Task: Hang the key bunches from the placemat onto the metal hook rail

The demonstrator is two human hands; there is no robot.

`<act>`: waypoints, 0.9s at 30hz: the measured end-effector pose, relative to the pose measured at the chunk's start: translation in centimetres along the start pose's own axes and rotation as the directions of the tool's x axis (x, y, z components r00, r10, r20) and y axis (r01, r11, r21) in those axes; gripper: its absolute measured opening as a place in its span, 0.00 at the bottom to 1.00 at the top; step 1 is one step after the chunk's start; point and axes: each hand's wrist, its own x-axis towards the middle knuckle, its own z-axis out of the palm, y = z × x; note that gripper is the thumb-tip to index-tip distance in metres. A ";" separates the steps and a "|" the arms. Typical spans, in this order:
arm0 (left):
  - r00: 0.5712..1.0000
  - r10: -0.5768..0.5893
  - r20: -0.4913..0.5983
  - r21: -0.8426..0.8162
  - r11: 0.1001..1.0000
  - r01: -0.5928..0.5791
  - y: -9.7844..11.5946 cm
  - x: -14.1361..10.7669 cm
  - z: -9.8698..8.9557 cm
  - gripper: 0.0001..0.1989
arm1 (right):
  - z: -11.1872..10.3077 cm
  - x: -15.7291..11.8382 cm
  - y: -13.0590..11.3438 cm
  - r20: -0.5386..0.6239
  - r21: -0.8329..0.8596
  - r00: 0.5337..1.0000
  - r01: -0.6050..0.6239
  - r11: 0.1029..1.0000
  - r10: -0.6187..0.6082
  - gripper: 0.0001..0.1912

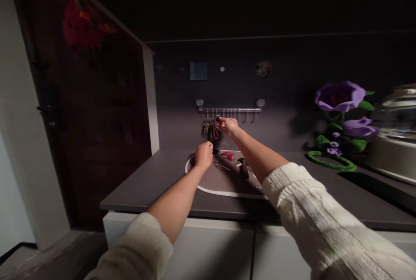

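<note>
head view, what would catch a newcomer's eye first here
The two bare hands at the lit middle: the right hand is up at the hook rail on the dark wall, pinching a bunch of keys that hangs there. The left hand rests on the counter by more keys. Big purple flowers stand at the right.

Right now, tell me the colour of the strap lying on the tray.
Red; the strap shows best in the head view, beside the left hand.

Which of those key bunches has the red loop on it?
The bunch lying on the tray beside the left hand: its red loop stands out, while the other loose keys there show none.
</note>
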 end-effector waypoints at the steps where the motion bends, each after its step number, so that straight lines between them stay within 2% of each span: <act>1: 1.000 0.000 0.000 0.000 1.000 0.000 0.0 0.0 0.0 0.10 | 0.1 0.2 0.0 -0.002 0.004 1.000 -0.004 1.000 0.004 0.05; 10: 1.000 0.000 -0.008 0.010 1.000 0.000 0.0 0.1 0.0 0.11 | 1.0 1.3 0.3 -0.064 0.000 0.997 -0.040 0.999 0.040 0.08; 19: 1.000 -0.025 -0.012 0.016 1.000 0.025 0.0 0.2 -0.2 0.11 | 0.7 1.3 1.1 -0.048 0.002 0.996 -0.072 0.997 0.072 0.07; 27: 1.000 -0.017 -0.017 0.008 1.000 0.018 -0.4 0.3 0.0 0.10 | 0.1 1.5 1.5 -0.092 -0.064 0.996 -0.017 0.998 0.012 0.06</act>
